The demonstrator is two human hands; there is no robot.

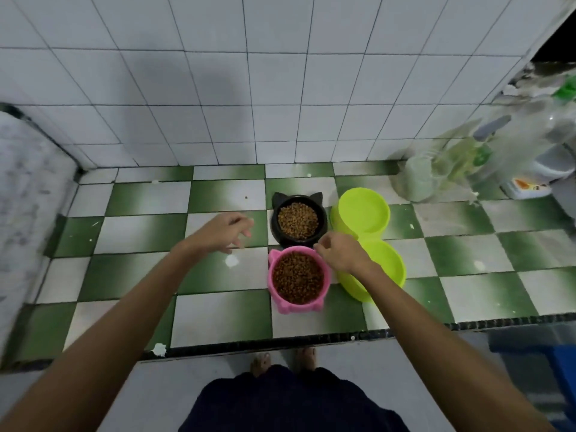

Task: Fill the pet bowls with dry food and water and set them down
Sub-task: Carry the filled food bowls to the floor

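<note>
Feet (282, 361), bare, stand at the bottom centre of the frame on a pale floor, just short of a dark-edged step, with dark clothing (290, 403) below them. Two bare forearms reach up from the lower corners over a green-and-white chequered tile floor (140, 232).

A round pink plastic bowl with small ears (298, 280) sits just right of centre, filled with brown dry kibble (297, 275). The right hand (341, 254) hovers just beside its upper right rim, fingers loosely curled with the fingertips drawn together; whether they pinch anything cannot be told. The hand partly overlaps a lime-green plastic double bowl (367, 241), which lies to the right of the pink one and looks empty of kibble; water in it cannot be made out.

The left hand (223, 230) hangs over the tiles left of centre, fingers relaxed and slightly bent, holding nothing.

Beyond the pink bowl, touching or nearly so, stands a black cat-eared bowl (297, 221), also full of kibble.

Farther off, a white tiled wall (249, 88) fills the upper frame, and blurred clear plastic bags and containers (486, 151) crowd the right edge.
</note>
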